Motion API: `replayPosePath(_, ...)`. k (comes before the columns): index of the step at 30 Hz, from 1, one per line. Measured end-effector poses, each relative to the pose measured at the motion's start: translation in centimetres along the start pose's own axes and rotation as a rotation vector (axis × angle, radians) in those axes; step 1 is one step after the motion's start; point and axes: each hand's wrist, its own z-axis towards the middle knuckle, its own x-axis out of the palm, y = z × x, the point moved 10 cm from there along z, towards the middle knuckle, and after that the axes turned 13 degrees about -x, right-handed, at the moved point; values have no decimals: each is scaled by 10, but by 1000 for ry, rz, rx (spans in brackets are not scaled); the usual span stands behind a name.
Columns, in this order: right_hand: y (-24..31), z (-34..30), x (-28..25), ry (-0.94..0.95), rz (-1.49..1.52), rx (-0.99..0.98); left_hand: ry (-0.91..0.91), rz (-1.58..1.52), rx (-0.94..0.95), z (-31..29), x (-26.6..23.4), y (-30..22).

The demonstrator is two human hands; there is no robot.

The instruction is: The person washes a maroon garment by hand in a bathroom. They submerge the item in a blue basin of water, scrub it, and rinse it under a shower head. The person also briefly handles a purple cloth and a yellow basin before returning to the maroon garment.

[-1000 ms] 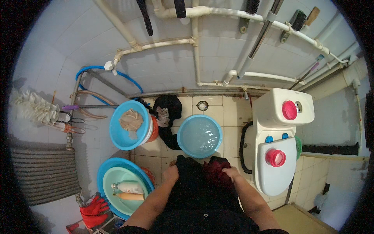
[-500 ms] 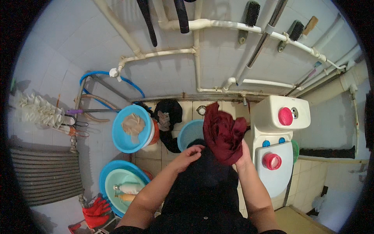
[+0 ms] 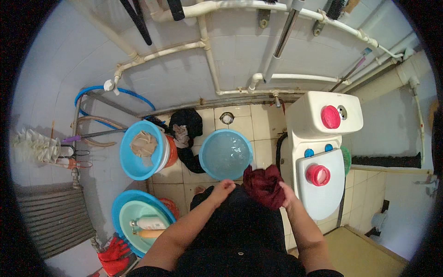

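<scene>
My right hand (image 3: 288, 195) grips the edge of a bunched, dark maroon cloth (image 3: 264, 186). The cloth hangs crumpled over my dark-clothed lap, just below and right of the water basin. My left hand (image 3: 224, 189) is left of the cloth and apart from it, fingers drawn together, with nothing visible in them. A round blue basin (image 3: 204, 162) of water stands on the floor beyond both hands. Dark clothing (image 3: 187, 122) lies heaped to its left, with a greyish-beige cloth (image 3: 181, 137) on top.
At left, a blue basin (image 3: 127, 157) holding beige cloth rests on a bucket. Nearer, a green basin (image 3: 127, 220) with bottles sits inside a blue one. A toilet (image 3: 318, 152) with pink-red tubs is at right. Pipes (image 3: 170, 51) line the far wall; a floor drain (image 3: 226, 118) lies below.
My right hand has lowered the maroon cloth toward my lap, uncovering the water basin. My left hand's fingers have drawn together. The view has shifted, so the surroundings sit further left and higher.
</scene>
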Motion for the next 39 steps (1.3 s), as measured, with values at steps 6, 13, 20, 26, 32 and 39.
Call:
replayPosePath(6, -78, 18, -114, -165, -211, 136, -99, 168, 87, -5, -18, -12)
replayPosePath(13, -35, 25, -75, -218, -115, -29, -215, -18, 43, -23, -52, -14)
replayPosePath(20, 74, -45, 136, -10, -313, -475, -63, -226, 147, -86, -47, -90)
replayPosePath(26, 52, -67, 213, 246, -822, -513, -532, 840, 832, -164, -37, -158)
replayPosePath(32, 16, -22, 181, 230, -695, -170, -61, 711, 485, -109, -28, -110)
replayPosePath(39, -103, 48, 80, 554, -1030, 490, 1050, 1067, -160, -52, 5, 45)
